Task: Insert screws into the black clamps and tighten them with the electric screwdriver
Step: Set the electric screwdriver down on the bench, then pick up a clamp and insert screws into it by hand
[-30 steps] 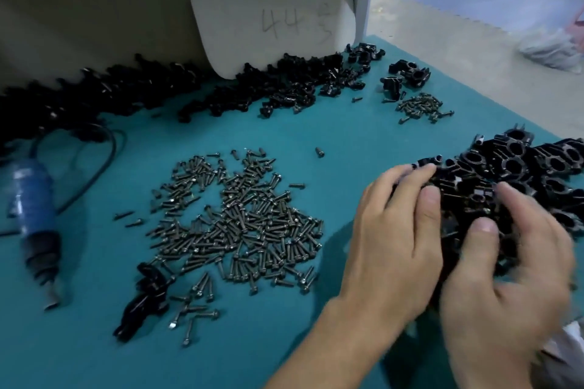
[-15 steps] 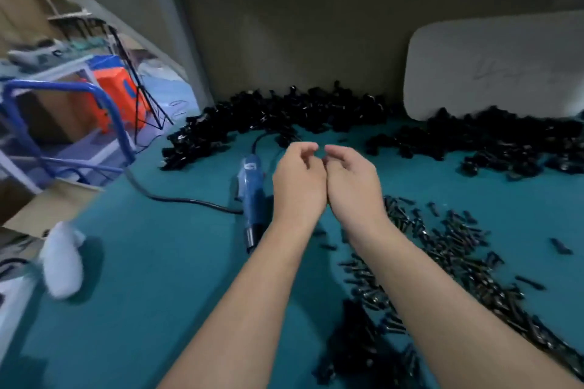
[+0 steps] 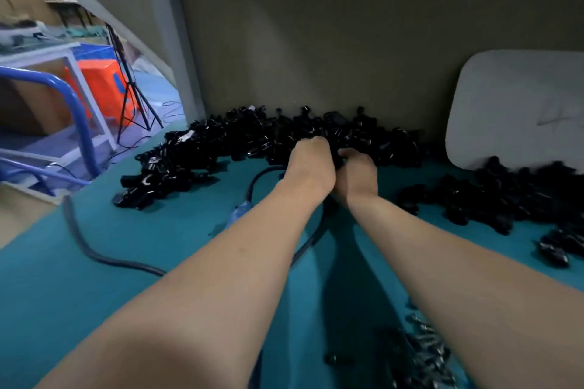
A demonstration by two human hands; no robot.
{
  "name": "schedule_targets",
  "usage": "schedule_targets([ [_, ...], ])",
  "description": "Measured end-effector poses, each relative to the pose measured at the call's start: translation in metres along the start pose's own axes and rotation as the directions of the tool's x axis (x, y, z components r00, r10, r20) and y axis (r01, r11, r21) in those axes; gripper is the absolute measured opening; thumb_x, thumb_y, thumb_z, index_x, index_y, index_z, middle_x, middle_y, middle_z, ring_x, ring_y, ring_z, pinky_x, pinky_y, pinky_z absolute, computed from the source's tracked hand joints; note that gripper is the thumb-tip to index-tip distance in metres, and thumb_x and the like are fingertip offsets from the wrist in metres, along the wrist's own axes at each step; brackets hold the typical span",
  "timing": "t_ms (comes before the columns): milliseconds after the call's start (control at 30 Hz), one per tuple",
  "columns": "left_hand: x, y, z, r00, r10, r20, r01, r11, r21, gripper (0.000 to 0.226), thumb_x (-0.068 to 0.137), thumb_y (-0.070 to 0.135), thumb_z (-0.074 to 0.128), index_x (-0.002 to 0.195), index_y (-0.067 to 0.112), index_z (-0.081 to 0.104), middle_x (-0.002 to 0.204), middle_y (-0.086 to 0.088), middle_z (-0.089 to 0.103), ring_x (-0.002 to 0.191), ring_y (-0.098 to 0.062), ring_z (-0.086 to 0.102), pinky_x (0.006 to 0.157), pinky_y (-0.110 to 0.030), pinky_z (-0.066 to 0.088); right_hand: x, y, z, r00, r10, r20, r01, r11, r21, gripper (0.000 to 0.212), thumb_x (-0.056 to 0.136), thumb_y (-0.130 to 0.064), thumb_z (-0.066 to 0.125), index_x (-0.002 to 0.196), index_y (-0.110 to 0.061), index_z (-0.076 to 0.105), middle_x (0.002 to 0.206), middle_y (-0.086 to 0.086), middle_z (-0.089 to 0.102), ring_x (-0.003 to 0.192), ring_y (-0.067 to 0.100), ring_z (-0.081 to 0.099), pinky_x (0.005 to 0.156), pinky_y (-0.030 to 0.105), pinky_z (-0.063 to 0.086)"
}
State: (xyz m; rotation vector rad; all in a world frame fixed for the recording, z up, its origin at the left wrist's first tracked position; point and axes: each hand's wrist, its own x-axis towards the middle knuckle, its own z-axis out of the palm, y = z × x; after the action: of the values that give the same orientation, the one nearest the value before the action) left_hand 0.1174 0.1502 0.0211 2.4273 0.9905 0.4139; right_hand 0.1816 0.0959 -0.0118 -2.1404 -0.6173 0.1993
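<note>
A long pile of black clamps [image 3: 240,142] lies along the back wall on the teal table [image 3: 57,287]. Both arms reach far forward, and my left hand [image 3: 311,164] and right hand [image 3: 360,170] sit side by side at the pile's front edge. Their fingers curl away from the camera into the clamps, so any hold is hidden. The blue electric screwdriver [image 3: 240,211] peeks out beside my left forearm, mostly covered. Loose screws [image 3: 425,354] lie blurred at the bottom right.
The screwdriver's dark cable [image 3: 94,251] loops across the table's left side. More black clamps [image 3: 493,196] spread to the right below a white board [image 3: 518,107] leaning on the wall. Beyond the table's left edge stand a blue frame [image 3: 74,110] and an orange box [image 3: 104,88].
The hands, cupped together, left the right-hand clamp pile, swung left over the screwdriver and now reach into the clamp pile at the back wall. The view turned left.
</note>
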Motion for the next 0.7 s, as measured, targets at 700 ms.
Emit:
schedule_targets([
  [700,0.028,-0.003,0.027,0.997,-0.070,0.041,0.079,0.945,-0.317,0.033,0.101,0.015,0.055,0.133,0.008,0.054,0.130,-0.013,0.059,0.109,-0.025,0.057,0.094,-0.029,0.045,0.017,0.025,0.010,0.994,-0.084,-0.068,0.085,0.996,0.024,0.021,0.095,-0.019,0.048,0.088,-0.017,0.068,0.083,0.001,0.068,0.077,0.021,0.064,0.069,0.037,0.055],
])
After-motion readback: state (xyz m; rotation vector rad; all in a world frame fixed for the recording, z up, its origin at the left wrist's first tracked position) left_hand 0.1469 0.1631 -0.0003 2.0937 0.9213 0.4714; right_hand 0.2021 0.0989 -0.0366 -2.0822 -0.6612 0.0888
